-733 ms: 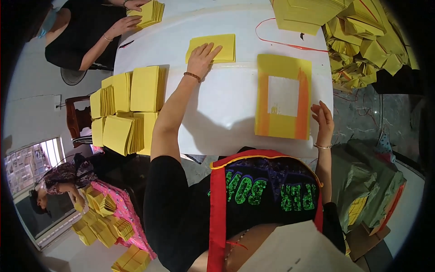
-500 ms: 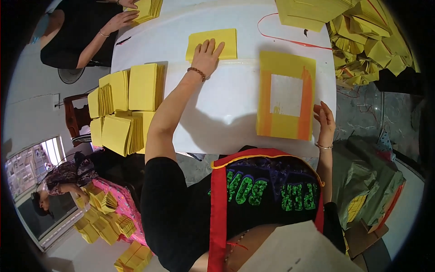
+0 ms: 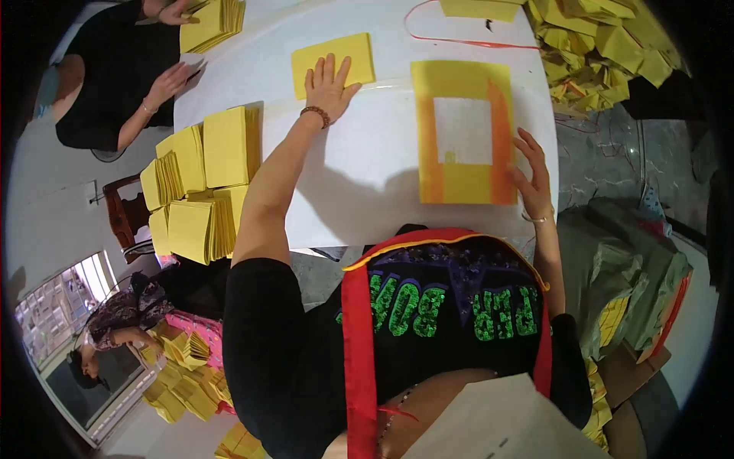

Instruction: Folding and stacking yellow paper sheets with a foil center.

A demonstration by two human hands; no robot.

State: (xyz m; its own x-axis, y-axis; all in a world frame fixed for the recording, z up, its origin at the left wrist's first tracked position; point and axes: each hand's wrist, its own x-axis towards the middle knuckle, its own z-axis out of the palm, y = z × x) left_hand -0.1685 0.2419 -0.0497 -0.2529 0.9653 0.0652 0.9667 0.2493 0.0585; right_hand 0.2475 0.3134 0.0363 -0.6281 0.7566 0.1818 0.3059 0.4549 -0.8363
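Note:
Toward the table's far side lies a flat yellow paper packet point(image 3: 344, 50), seemingly several layers thick. My left hand point(image 3: 327, 90) rests on its near edge, palm down with fingers spread. Nearer to me on the right is a yellow sheet point(image 3: 462, 75) with orange bands down its sides and a white rectangle in its middle. Beside that sheet's right edge is my right hand point(image 3: 535, 174), fingers apart and slightly bent, with nothing between them. Its thumb is close to the edge; whether it touches, I cannot tell.
Stacks of yellow paper point(image 3: 228, 145) stand along the white table's point(image 3: 367, 191) left edge. A co-worker's hand point(image 3: 167, 86) is at the far left, near another yellow stack point(image 3: 214, 27). Red strapping point(image 3: 459, 42) lies at the back; loose yellow papers point(image 3: 604, 46) pile up beyond the right edge.
The whole view has shifted slightly. My left hand's fingers have spread wider on the packet. The co-worker's hands have moved apart, one coming nearer along the table edge.

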